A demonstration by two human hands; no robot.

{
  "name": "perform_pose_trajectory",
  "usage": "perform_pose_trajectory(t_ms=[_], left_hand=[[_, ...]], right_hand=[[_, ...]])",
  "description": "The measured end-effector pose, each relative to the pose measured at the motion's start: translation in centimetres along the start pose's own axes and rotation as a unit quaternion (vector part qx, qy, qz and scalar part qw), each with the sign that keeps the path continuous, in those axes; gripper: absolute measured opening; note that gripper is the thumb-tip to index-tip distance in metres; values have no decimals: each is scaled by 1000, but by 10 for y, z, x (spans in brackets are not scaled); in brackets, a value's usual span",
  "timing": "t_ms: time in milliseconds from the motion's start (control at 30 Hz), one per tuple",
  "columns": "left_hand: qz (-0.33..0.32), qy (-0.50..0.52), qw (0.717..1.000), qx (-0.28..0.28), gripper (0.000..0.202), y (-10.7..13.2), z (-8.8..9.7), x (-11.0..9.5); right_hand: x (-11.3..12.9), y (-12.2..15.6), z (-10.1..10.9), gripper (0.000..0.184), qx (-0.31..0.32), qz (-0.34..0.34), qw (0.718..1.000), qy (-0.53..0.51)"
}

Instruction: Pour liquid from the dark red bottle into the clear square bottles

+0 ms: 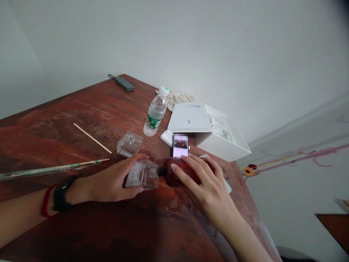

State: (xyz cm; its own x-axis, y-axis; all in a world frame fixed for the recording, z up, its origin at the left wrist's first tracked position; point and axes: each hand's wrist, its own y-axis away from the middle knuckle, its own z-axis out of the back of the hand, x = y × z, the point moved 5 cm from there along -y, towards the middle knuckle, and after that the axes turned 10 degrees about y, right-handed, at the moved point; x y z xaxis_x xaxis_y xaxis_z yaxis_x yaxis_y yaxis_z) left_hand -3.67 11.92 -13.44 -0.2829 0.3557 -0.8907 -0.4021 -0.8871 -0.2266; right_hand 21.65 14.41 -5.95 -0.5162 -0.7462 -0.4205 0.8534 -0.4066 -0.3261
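My left hand is wrapped round a clear square bottle with droplets inside, tipped so its neck points right. Under my right hand lies a dark red bottle, gripped on its side. Its black neck meets the mouth of the clear bottle; whether one sits inside the other I cannot tell. Just behind them a phone with a lit screen leans upright. A second clear square piece stands beyond my left fingers. My right hand hides much of the red bottle.
Behind the phone stands an open white box. A water bottle is left of it. One bare chopstick and a wrapped one lie at left. A grey device sits near the far edge of the wooden table.
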Motion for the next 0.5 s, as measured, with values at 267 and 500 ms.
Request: perform_pose_trajectory(t_ms=[267,500], left_hand=[[2,0,1000,-4,72,1,0,1],[14,-7,1000,-2,73,1,1,3]], right_hand=[[-1,0,-2,57,-9,0,1000,1],[0,-2,-1,55,-11,-1,1000,-4]])
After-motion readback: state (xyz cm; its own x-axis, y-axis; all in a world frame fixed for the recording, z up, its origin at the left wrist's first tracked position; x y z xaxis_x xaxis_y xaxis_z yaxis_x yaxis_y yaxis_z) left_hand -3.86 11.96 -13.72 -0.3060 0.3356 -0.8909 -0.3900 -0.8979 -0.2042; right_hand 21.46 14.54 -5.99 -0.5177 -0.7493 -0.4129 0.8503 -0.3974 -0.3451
